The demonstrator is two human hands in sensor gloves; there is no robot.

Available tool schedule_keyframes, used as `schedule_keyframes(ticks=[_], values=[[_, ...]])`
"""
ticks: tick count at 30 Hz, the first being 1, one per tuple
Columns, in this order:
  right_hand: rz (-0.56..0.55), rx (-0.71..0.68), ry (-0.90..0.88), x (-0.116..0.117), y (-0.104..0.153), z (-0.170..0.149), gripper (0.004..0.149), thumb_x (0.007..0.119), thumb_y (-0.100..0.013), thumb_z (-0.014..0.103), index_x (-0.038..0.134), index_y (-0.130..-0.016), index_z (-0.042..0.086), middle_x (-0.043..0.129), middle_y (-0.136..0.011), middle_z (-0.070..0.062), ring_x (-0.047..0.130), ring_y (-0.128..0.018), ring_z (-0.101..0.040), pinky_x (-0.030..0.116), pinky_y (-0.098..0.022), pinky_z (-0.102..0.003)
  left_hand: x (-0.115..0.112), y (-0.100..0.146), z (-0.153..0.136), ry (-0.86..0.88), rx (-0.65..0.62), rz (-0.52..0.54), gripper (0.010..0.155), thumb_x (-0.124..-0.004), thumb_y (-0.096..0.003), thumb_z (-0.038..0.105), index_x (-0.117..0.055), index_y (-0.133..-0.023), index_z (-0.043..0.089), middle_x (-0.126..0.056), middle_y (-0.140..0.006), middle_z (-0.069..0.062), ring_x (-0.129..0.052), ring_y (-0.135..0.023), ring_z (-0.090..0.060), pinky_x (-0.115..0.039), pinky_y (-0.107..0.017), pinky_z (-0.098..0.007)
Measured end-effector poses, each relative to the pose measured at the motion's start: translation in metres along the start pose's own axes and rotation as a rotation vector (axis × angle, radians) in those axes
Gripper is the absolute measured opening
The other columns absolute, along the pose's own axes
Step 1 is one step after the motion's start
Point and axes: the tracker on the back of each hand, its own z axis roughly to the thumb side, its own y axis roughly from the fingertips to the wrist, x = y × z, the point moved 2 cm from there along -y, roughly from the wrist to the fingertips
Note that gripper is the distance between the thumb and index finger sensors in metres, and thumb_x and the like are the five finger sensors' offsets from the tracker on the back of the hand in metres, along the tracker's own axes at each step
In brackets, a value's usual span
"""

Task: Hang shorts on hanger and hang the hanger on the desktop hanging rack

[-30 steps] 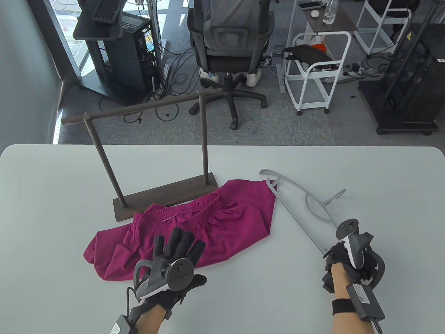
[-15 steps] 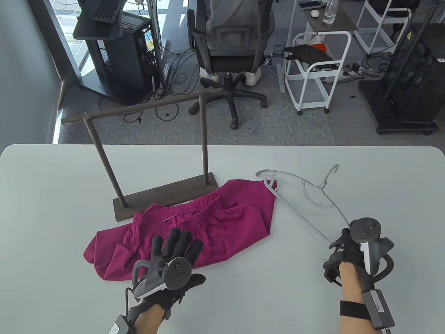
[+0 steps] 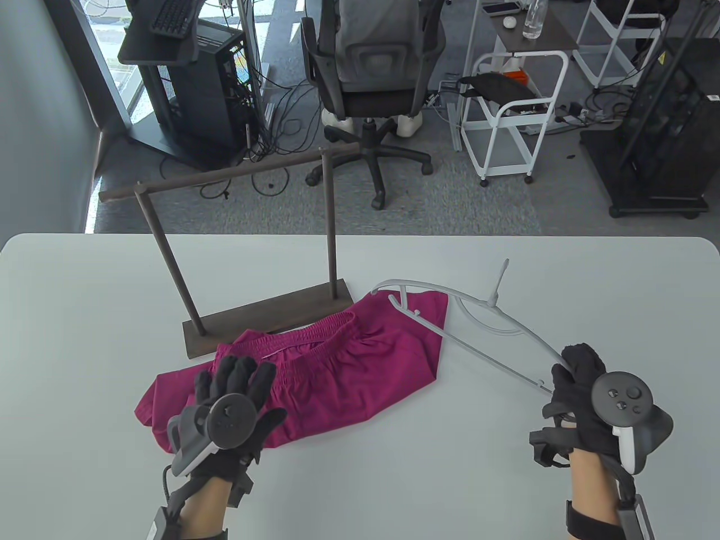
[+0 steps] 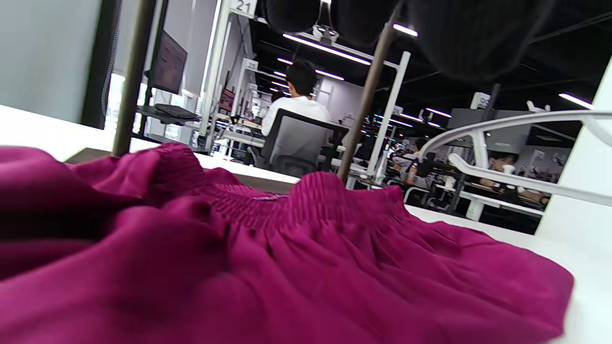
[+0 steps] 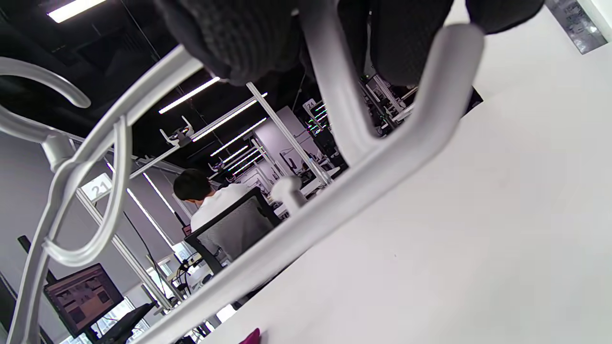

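The shorts (image 3: 315, 365) lay flat and crumpled on the desk (image 3: 506, 478), just in front of the rack's base, their long axis running from the near left up toward the far right; the gathered waistband (image 3: 298, 337) faced the rack. The grey hanger (image 3: 478, 332) was held above the desk at a slant, its long axis running from the right hand (image 3: 579, 394) at the near right up to its far end, which reached over the far right corner of the shorts. Its hook (image 3: 499, 281) stood upward (seen nearly edge-on from above). The right hand's fingers were curled round the hanger's near end, gripping it, as the right wrist view also showed. The left hand (image 3: 230, 405) rested on the near left part of the shorts with its fingers spread and straight, holding nothing.

The wooden hanging rack (image 3: 236, 174) stood at the far left of the desk, its bar running left to right and bare, its two posts rising between the shorts and the desk's far edge. Beyond the desk stood an office chair (image 3: 371, 73) and a white cart (image 3: 512, 112).
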Motion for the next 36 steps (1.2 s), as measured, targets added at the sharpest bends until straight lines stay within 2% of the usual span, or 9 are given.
schedule_keyframes(ticks=[7, 11, 18, 22, 25, 27, 28, 32, 36], values=[[0.037, -0.071, -0.029, -0.001, 0.004, 0.010, 0.048, 0.082, -0.043, 0.033, 0.072, -0.090, 0.025, 0.068, -0.106, -0.008, 0.073, -0.092, -0.044, 0.055, -0.069, -0.073, 0.014, -0.036, -0.019, -0.187, 0.102, -0.027, 0.062, -0.079, -0.0433, 0.042, -0.062, -0.102, 0.037, -0.063, -0.103, -0.006, -0.068, -0.096, -0.034, -0.043, -0.075, -0.061], [0.063, -0.107, -0.030, 0.004, 0.005, 0.014, 0.048, 0.082, -0.043, 0.033, 0.072, -0.090, 0.026, 0.068, -0.106, -0.008, 0.073, -0.093, -0.043, 0.054, -0.069, -0.073, 0.005, -0.063, -0.031, -0.243, 0.149, -0.094, 0.060, -0.080, -0.0438, 0.037, -0.064, -0.101, 0.038, -0.065, -0.102, -0.006, -0.070, -0.095, -0.034, -0.044, -0.075, -0.061], [0.068, -0.176, 0.008, 0.009, 0.010, 0.025, 0.048, 0.082, -0.043, 0.033, 0.072, -0.090, 0.027, 0.069, -0.106, -0.007, 0.073, -0.093, -0.042, 0.053, -0.070, -0.074, -0.032, -0.101, -0.047, -0.358, 0.238, -0.274, 0.071, -0.084, -0.0413, 0.041, -0.053, -0.106, 0.041, -0.059, -0.108, -0.008, -0.067, -0.099, -0.036, -0.044, -0.074, -0.062], [0.078, -0.180, 0.008, 0.010, 0.011, 0.026, 0.049, 0.082, -0.043, 0.033, 0.072, -0.090, 0.026, 0.069, -0.106, -0.008, 0.073, -0.093, -0.043, 0.053, -0.069, -0.074, -0.050, -0.109, -0.057, -0.368, 0.284, -0.386, 0.089, -0.088, -0.0391, 0.043, -0.030, -0.107, 0.042, -0.051, -0.111, -0.010, -0.065, -0.100, -0.037, -0.043, -0.075, -0.063], [0.083, -0.182, 0.019, 0.012, 0.011, 0.026, 0.049, 0.082, -0.043, 0.033, 0.072, -0.090, 0.026, 0.069, -0.106, -0.007, 0.074, -0.093, -0.042, 0.053, -0.069, -0.074, -0.055, -0.111, -0.060, -0.390, 0.291, -0.418, 0.084, -0.089, -0.0389, 0.039, -0.041, -0.108, 0.039, -0.059, -0.107, -0.010, -0.072, -0.095, -0.036, -0.045, -0.074, -0.063], [0.086, -0.181, 0.023, 0.012, 0.011, 0.026, 0.049, 0.082, -0.043, 0.033, 0.072, -0.090, 0.026, 0.069, -0.106, -0.007, 0.074, -0.093, -0.042, 0.053, -0.069, -0.075, -0.055, -0.112, -0.060, -0.400, 0.283, -0.393, 0.075, -0.090, -0.0383, 0.036, -0.057, -0.106, 0.034, -0.063, -0.104, -0.009, -0.076, -0.092, -0.035, -0.047, -0.074, -0.062], [0.086, -0.179, 0.024, 0.012, 0.011, 0.025, 0.049, 0.082, -0.043, 0.033, 0.072, -0.090, 0.026, 0.069, -0.106, -0.007, 0.074, -0.093, -0.042, 0.053, -0.069, -0.075, -0.055, -0.112, -0.060, -0.401, 0.280, -0.392, 0.069, -0.090, -0.0385, 0.035, -0.061, -0.101, 0.039, -0.064, -0.104, -0.009, -0.076, -0.091, -0.035, -0.047, -0.074, -0.062], [0.091, -0.161, 0.008, 0.013, 0.009, 0.020, 0.049, 0.082, -0.043, 0.033, 0.072, -0.090, 0.026, 0.069, -0.106, -0.007, 0.074, -0.093, -0.042, 0.053, -0.069, -0.075, -0.042, -0.108, -0.054, -0.380, 0.252, -0.292, 0.054, -0.089, -0.0391, 0.030, -0.072, -0.090, 0.036, -0.071, -0.099, -0.007, -0.083, -0.086, -0.033, -0.052, -0.073, -0.061], [0.081, -0.160, -0.003, 0.009, 0.008, 0.018, 0.049, 0.082, -0.043, 0.033, 0.072, -0.090, 0.026, 0.069, -0.106, -0.007, 0.074, -0.093, -0.042, 0.053, -0.069, -0.074, -0.017, -0.096, -0.040, -0.268, 0.202, -0.190, 0.047, -0.085, -0.0407, 0.031, -0.076, -0.087, 0.035, -0.071, -0.100, -0.006, -0.084, -0.087, -0.033, -0.051, -0.073, -0.061]])
